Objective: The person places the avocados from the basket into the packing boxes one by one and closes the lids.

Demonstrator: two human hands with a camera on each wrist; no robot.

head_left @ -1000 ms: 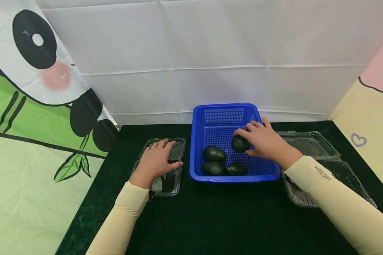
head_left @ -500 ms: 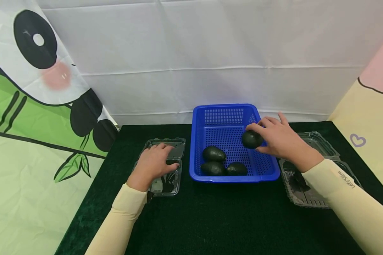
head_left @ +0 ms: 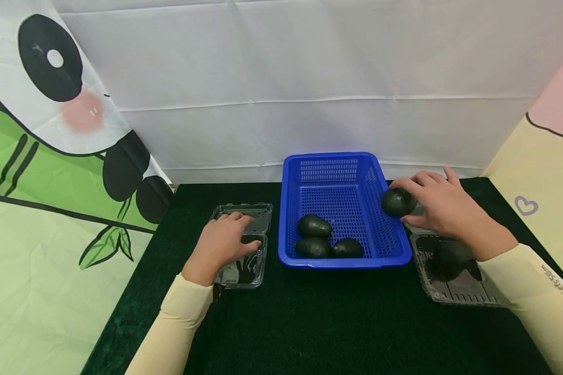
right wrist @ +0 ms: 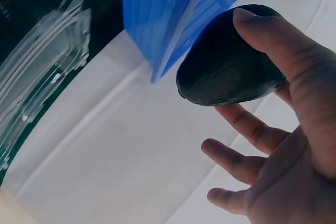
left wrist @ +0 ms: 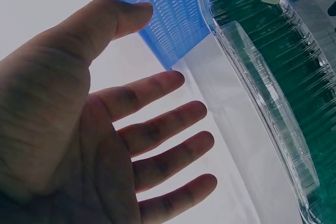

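- Avocado, dark and smooth, is held up by the right hand; from the head it overlaps the right rim of the blue basket, and contact with that rim cannot be told.
- Right grip: grasping the avocado, with the thumb pressed on one side and fingers on the other; the remaining fingers extend away from it.
- Left grip: released, with the left hand palm down and its fingers spread over the small clear container; whether they touch it cannot be told.
- Three more avocados lie grouped in the near left part of the basket.
- Larger clear container sits just right of the basket, partly hidden beneath the right hand and its cream sleeve.
- All of these containers rest on a dark green surface before a white cloth backdrop.
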